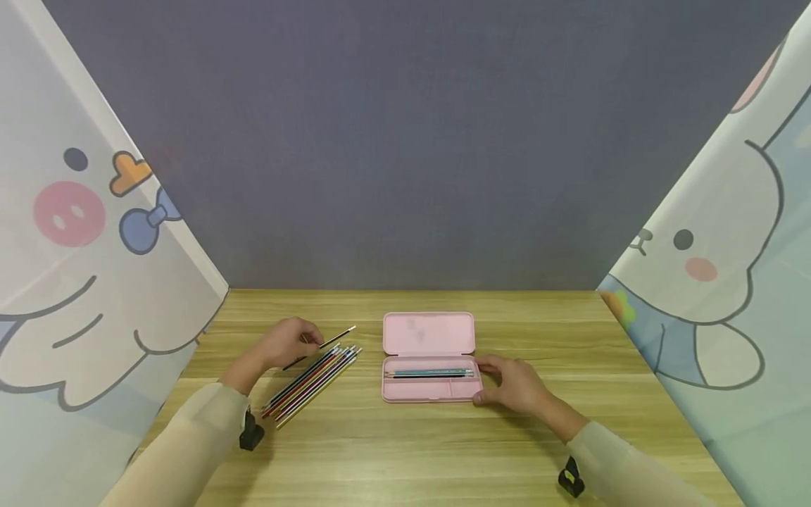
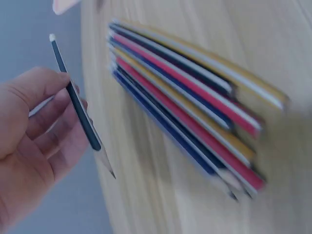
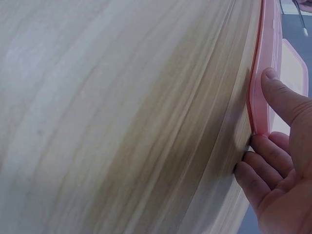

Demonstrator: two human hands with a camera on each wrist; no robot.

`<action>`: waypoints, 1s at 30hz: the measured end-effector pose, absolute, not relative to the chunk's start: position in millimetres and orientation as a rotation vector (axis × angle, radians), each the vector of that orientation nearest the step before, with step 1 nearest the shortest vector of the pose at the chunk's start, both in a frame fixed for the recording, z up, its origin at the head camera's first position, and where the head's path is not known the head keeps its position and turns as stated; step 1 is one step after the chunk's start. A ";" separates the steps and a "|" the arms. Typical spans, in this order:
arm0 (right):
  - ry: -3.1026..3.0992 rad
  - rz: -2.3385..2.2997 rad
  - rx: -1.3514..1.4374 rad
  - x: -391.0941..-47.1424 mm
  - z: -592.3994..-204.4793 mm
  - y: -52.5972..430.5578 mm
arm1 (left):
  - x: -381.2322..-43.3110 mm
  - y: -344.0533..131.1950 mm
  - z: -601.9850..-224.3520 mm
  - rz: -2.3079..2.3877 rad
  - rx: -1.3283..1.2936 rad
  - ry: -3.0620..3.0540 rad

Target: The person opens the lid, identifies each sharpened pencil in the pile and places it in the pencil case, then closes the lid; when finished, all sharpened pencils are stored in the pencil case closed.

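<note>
Between thumb and fingers, my left hand pinches a dark pencil with a white end and a sharpened tip. It holds this pencil just above a slanted bundle of pencils in red, blue, gold and black with pale stripes, lying on the table. To the right lies a pink pencil case, its lid folded back. A few pencils rest in its long upper compartment. At the case's right end my right hand grips it, thumb on the near side and fingers around the far corner.
The wooden table meets a grey upright panel at its back edge. Cartoon-printed panels stand at the left and right. The case's lower tray has a small divider. Black straps hang at both wrists.
</note>
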State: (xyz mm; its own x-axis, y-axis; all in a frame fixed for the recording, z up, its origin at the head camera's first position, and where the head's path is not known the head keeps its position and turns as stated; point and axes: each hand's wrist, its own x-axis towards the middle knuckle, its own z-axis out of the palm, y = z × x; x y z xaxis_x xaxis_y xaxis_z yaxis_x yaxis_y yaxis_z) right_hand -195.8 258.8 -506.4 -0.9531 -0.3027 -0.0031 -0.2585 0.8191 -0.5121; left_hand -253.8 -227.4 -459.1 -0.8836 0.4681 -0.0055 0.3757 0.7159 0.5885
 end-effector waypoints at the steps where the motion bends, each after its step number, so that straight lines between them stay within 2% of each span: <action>1: 2.916 -0.802 -0.456 -196.2 -506.5 258.9 | -254.9 -221.9 -456.9 0.912 0.700 2.741; 8: 2.914 -0.815 -0.450 -196.1 -506.5 259.4 | -262.4 -170.3 -450.1 0.976 0.844 2.600; 19: 2.913 -0.831 -0.460 -195.2 -508.9 260.2 | -274.9 -75.6 -461.9 1.018 1.046 2.481; 24: 2.926 -0.835 -0.469 -196.4 -510.3 260.2 | -274.5 -40.3 -466.8 0.976 1.061 2.420; 30: 2.925 -0.841 -0.464 -197.6 -510.8 259.5 | -272.5 -19.2 -474.9 0.923 0.989 2.410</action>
